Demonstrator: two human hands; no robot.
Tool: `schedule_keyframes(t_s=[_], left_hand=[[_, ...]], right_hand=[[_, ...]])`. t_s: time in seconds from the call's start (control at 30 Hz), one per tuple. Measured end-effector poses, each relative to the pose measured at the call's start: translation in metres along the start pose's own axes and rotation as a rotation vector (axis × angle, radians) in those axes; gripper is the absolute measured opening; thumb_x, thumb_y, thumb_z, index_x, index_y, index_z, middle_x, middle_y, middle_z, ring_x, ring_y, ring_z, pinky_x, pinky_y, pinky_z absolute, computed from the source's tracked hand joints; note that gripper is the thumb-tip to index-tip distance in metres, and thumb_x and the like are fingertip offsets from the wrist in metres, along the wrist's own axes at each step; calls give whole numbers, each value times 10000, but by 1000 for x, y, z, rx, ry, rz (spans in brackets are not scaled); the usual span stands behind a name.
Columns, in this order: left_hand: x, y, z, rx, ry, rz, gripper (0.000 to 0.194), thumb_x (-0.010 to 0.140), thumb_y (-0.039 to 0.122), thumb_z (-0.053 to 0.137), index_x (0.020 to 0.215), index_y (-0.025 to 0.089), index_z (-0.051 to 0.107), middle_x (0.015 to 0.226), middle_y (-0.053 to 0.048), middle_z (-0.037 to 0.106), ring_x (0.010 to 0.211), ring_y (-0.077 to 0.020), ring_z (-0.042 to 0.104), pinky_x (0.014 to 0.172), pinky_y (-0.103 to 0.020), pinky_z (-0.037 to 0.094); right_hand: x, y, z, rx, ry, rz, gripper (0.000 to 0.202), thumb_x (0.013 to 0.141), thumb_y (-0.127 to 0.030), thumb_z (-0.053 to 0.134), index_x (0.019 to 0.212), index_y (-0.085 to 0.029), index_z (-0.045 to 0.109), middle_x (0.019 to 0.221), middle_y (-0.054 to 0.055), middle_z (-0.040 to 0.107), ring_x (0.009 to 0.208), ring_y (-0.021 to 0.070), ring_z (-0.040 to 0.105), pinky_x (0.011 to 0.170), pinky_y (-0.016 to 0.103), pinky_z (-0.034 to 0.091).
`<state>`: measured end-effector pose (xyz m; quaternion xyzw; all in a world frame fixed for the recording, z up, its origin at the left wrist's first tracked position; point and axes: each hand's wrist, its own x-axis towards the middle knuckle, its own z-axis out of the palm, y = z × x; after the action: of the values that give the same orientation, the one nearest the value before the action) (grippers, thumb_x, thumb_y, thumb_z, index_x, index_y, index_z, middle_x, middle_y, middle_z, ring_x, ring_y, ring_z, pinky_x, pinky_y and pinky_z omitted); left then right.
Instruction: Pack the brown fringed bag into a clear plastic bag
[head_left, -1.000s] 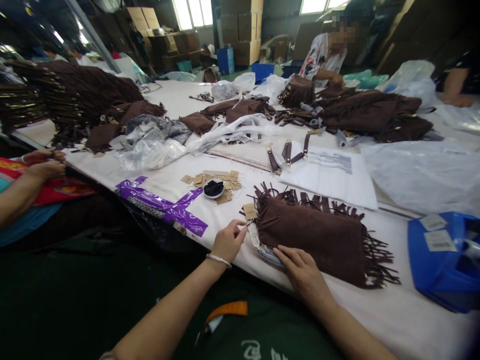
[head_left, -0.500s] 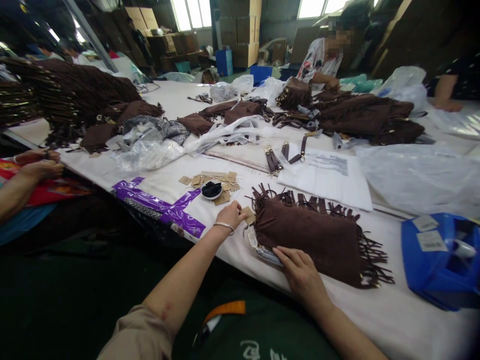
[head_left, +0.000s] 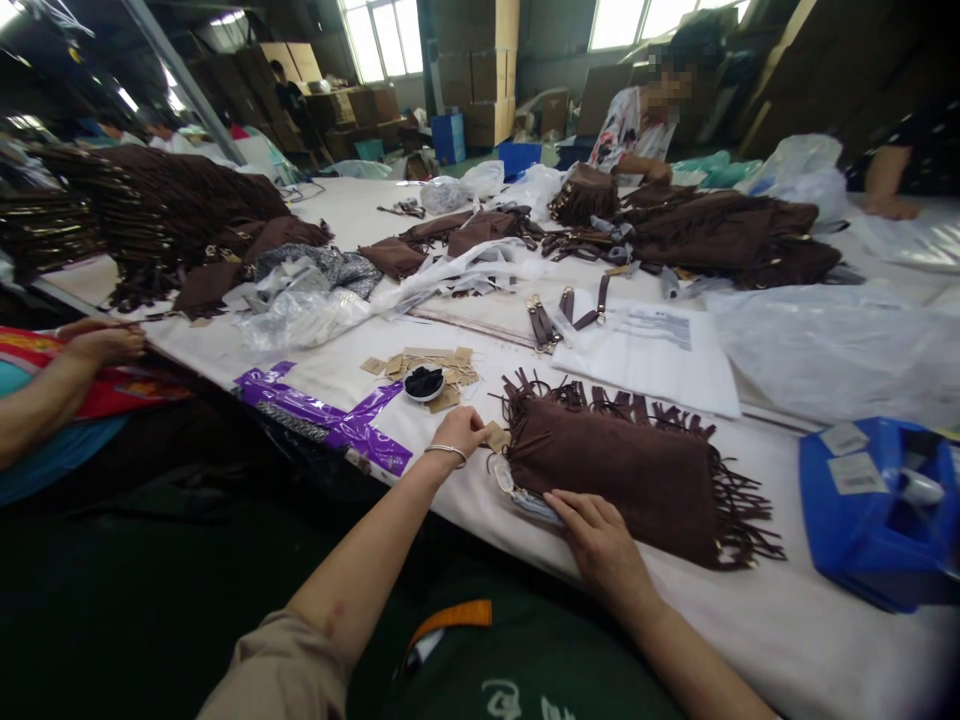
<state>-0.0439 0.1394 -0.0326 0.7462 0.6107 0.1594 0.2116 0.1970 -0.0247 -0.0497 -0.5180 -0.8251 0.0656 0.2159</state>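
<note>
A brown fringed suede bag [head_left: 622, 470] lies flat on the white table [head_left: 787, 620] in front of me. My left hand [head_left: 461, 432] pinches a small tan paper tag [head_left: 496, 437] at the bag's left end. My right hand [head_left: 600, 540] rests palm down on the bag's near corner, over a clear plastic piece [head_left: 517, 490] that sticks out from under it. A pile of tan tags [head_left: 439, 365] and a small white dish of black bits [head_left: 424, 383] sit just beyond my left hand.
A blue plastic bin [head_left: 870, 520] stands at the right. Purple tape strips [head_left: 322, 410] lie at the table's left edge. Brown straps [head_left: 555, 315], a white printed sheet [head_left: 652, 350], plastic bags and heaps of brown bags [head_left: 150, 210] fill the table. Other people sit at left and far side.
My left hand moved up from the bag's lower left corner to the tan tag and closed on it. My right hand stayed on the bag.
</note>
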Motion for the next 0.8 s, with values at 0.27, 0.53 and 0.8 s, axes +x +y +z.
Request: schedule_keyframes(t_s=[0.27, 0.53, 0.8], left_hand=[[-1, 7, 1, -35, 9, 11, 271, 592, 323, 769, 724, 162, 596, 757, -19, 579, 768, -182, 539, 727, -288, 420], [-10, -2, -9, -272, 77, -79, 219, 705, 364, 654, 658, 165, 575, 601, 18, 577, 582, -132, 545, 559, -231, 421], [-72, 38, -42, -260, 297, 94, 213, 836, 399, 549, 803, 190, 523, 714, 16, 574, 574, -103, 518, 573, -220, 423]], right_hand=[[1, 0, 0, 13, 45, -24, 478, 854, -134, 462, 1316, -256, 446, 1203, 61, 583, 1015, 219, 537, 852, 380, 442], [1, 0, -1, 51, 23, -4, 469, 862, -134, 461, 1314, -258, 444, 1208, 57, 577, 1034, 220, 516, 873, 381, 422], [0, 1, -1, 45, 41, -15, 463, 861, -132, 452, 1311, -246, 447, 1210, 70, 574, 1028, 226, 514, 863, 388, 418]])
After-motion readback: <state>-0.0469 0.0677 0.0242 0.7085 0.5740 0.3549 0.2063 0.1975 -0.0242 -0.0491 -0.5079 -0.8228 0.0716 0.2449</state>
